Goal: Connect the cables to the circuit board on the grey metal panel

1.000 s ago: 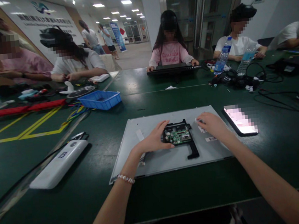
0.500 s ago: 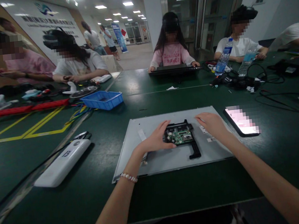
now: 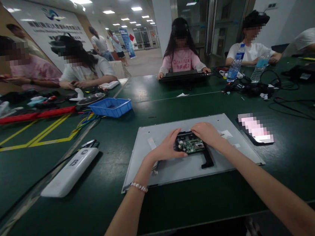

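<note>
A grey metal panel (image 3: pixel 165 169) lies flat on the green table in front of me. At its middle sits a green circuit board (image 3: pixel 189 145) in a black plastic frame (image 3: pixel 207 160). My left hand (image 3: pixel 167 147) grips the board's left edge, thumb under and fingers curled over the top. On the board's right side rests my right hand (image 3: pixel 206 132), fingers bent down over the frame's far corner. Small white labels (image 3: pixel 226 134) are stuck to the panel to the right of my right hand.
A lit phone (image 3: pixel 255 129) lies just right of the panel. A white oblong device (image 3: pixel 70 172) with a cable lies to the left. Farther off are a blue tray (image 3: pixel 108 107), water bottles (image 3: pixel 234 65), tangled black cables (image 3: pixel 258 86) and several seated people around the table.
My right hand has moved left from the labels on the panel onto the right side of the circuit board. My left hand has stayed on the board's left edge.
</note>
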The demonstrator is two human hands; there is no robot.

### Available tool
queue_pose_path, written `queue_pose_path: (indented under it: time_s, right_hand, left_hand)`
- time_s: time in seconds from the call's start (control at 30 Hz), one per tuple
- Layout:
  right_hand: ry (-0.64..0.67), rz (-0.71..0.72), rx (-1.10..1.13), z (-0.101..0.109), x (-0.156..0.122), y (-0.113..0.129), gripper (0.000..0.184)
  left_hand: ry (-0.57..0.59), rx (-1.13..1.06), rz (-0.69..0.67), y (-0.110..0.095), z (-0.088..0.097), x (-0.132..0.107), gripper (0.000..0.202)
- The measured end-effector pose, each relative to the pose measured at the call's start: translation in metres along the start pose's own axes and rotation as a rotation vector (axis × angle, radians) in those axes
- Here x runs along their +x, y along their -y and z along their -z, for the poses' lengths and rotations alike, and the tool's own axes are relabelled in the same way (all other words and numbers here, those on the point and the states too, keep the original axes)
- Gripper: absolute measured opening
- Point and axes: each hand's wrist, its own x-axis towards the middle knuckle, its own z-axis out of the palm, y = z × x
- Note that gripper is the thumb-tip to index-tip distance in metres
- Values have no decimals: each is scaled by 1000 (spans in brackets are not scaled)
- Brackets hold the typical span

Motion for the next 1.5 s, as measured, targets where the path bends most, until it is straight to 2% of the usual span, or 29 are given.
queue_pose_path:
  time_s: [0.4, 0.57, 0.9, 1.17, 1.5]
  right_hand:
    - [21, 8, 55, -1, -1, -2, 25]
    - [-41, 40, 55, -4, -1, -3, 25]
    - [-44, 26, 195, -15, 2, -12, 25]
    - [-19, -32, 187, -16, 2, -10, 25]
    - [-56, -41, 213, -21, 2, -10, 24]
  left_hand:
    - [7, 3, -3, 4, -1, 1, 105]
    - [4, -2, -18, 4, -1, 1, 104]
    - [6, -1, -5, 6, -2, 2, 106]
    - [13, -9, 2, 3, 0, 1, 106]
    - [20, 3, 11, 2, 0, 2, 105]
